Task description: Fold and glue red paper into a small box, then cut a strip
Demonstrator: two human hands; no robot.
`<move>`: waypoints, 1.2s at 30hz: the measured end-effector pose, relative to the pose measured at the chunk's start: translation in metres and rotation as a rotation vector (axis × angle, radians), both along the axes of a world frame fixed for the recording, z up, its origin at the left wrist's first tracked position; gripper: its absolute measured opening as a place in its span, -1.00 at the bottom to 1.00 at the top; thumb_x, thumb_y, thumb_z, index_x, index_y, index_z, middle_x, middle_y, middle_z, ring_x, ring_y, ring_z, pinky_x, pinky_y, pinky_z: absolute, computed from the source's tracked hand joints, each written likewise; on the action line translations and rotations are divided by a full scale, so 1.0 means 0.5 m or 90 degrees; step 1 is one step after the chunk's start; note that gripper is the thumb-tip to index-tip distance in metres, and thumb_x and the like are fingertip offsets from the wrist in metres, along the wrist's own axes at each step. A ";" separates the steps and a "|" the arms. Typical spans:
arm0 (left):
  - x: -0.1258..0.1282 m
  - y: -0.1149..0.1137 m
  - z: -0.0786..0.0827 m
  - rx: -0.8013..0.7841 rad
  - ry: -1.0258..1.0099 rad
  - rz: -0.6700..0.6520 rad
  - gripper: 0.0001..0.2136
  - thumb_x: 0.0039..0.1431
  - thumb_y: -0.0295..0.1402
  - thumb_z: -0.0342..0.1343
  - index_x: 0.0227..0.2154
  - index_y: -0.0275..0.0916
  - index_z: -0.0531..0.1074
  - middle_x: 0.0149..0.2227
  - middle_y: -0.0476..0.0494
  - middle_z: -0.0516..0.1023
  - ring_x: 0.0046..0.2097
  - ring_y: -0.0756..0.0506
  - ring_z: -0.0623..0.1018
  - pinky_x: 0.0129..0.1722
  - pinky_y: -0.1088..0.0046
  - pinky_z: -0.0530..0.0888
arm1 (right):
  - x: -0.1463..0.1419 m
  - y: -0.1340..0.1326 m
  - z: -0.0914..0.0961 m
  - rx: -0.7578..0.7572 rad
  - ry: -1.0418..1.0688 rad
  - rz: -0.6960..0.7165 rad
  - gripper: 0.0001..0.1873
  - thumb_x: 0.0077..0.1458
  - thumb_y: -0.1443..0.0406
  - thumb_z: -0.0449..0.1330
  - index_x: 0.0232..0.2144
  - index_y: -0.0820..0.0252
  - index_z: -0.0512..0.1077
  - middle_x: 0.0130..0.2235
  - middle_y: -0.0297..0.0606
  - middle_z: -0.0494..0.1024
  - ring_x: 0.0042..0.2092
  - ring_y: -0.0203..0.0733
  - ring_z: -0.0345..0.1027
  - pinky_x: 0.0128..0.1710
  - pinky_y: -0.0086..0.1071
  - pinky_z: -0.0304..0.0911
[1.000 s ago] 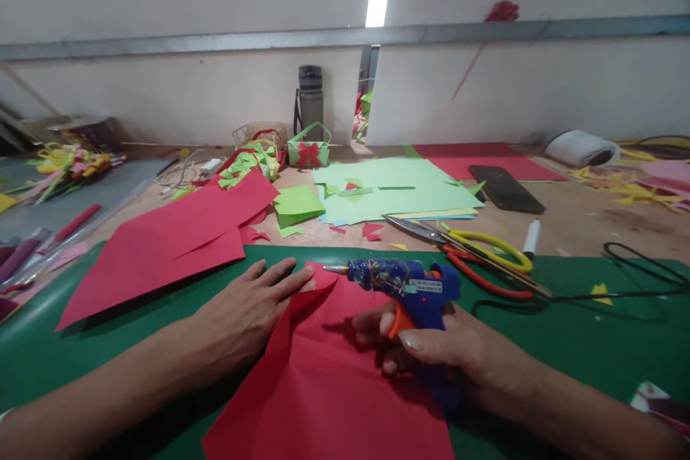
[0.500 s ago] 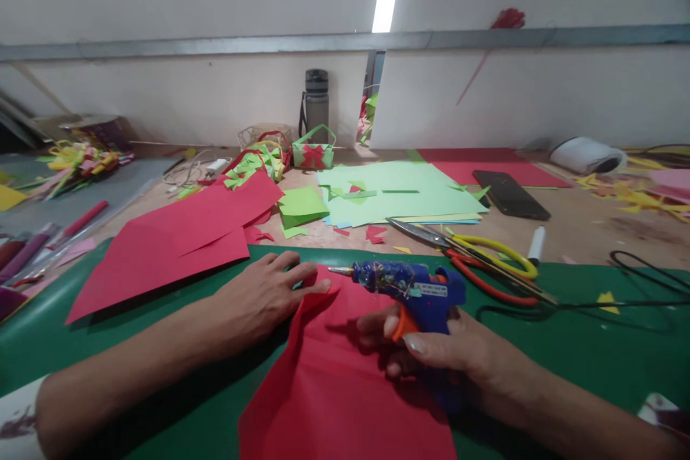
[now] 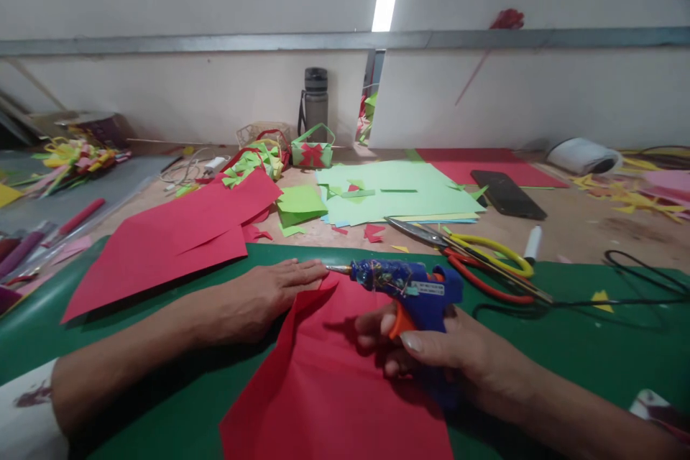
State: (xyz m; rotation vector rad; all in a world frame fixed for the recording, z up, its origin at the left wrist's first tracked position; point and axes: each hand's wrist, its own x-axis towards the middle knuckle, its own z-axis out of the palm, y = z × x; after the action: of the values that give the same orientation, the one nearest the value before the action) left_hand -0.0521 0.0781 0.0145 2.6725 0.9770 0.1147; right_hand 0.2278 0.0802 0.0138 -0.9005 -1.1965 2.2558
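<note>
My right hand [image 3: 436,345] is wrapped around the handle of a blue hot glue gun [image 3: 402,280], fingers at its orange trigger. The metal nozzle points left, close to my left fingertips. Beneath it lies a folded sheet of red paper [image 3: 345,395], its left flap raised along a crease. My left hand [image 3: 269,295] rests at the far left edge of that paper, fingers stretched out flat and close together. The left thumb is mostly hidden. Under both hands is a green mat [image 3: 162,402].
Beyond the mat lie scissors [image 3: 488,248], pale green sheets [image 3: 399,194], a phone [image 3: 507,194] and paper scraps. Red sheets [image 3: 162,244] sit on the left. A small green paper basket [image 3: 311,153] stands before a bottle [image 3: 316,104]. A black cord [image 3: 641,302] crosses the right side.
My left hand's fingers have straightened from a bent grip at the paper's fold and now lie flat. The red paper's near part has shifted slightly left. The glue gun has barely moved.
</note>
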 end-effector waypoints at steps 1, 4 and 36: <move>-0.001 -0.002 0.002 -0.010 -0.002 0.002 -0.45 0.21 -0.34 -0.07 0.26 -0.21 -0.01 0.31 -0.21 0.04 0.30 -0.21 0.09 0.25 0.13 0.10 | -0.001 0.000 0.002 -0.003 -0.002 -0.003 -0.67 -0.17 0.21 0.38 -0.32 0.22 0.48 -0.14 -0.08 0.54 -0.07 -0.06 0.39 -0.19 -0.30 0.28; -0.002 -0.007 0.008 -0.025 0.014 -0.003 -0.43 0.26 -0.29 -0.14 0.30 -0.20 -0.12 0.33 -0.18 -0.05 0.32 -0.24 0.01 0.26 0.03 0.00 | -0.002 0.000 0.004 -0.011 -0.007 -0.008 -0.65 -0.19 0.20 0.39 -0.32 0.22 0.48 -0.13 -0.08 0.54 -0.07 -0.05 0.40 -0.20 -0.30 0.29; -0.015 0.010 -0.001 -0.035 0.046 0.020 -0.55 0.37 -0.31 -0.34 0.29 -0.05 -0.11 0.34 -0.04 -0.07 0.33 -0.12 -0.04 0.26 0.11 -0.11 | -0.001 -0.001 0.003 -0.049 0.010 -0.017 -0.69 -0.16 0.23 0.40 -0.32 0.23 0.49 -0.13 -0.08 0.53 -0.09 -0.08 0.41 -0.23 -0.34 0.28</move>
State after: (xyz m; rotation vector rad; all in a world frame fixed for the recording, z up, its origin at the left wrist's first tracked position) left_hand -0.0595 0.0834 0.0142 2.6283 1.0301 -0.0023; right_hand 0.2271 0.0797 0.0155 -0.9202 -1.0916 2.2972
